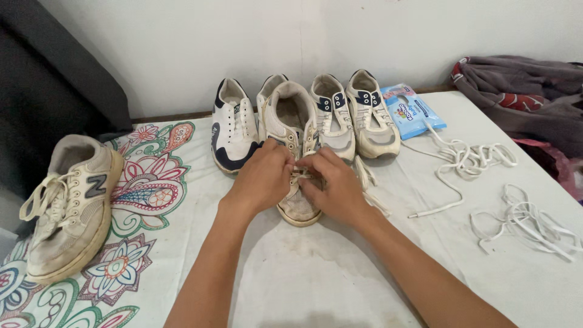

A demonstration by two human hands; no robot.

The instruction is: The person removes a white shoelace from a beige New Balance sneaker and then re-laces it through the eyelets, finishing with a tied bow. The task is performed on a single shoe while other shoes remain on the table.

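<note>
Near centre of the desk, my left hand and right hand both pinch the lace over the worn sneaker. Risk: a loose pinch lets the lace slip from its eyelet. Near right, loose white laces could snag my forearm. Far behind, the navy-trimmed shoe sits close enough to get knocked.

A single head-worn camera looks forward and steeply down along both forearms, close above the worktop. It faces the white wall at the worktop's far edge, taking in the surface from its left side to its right. No second view overlaps it.
</note>
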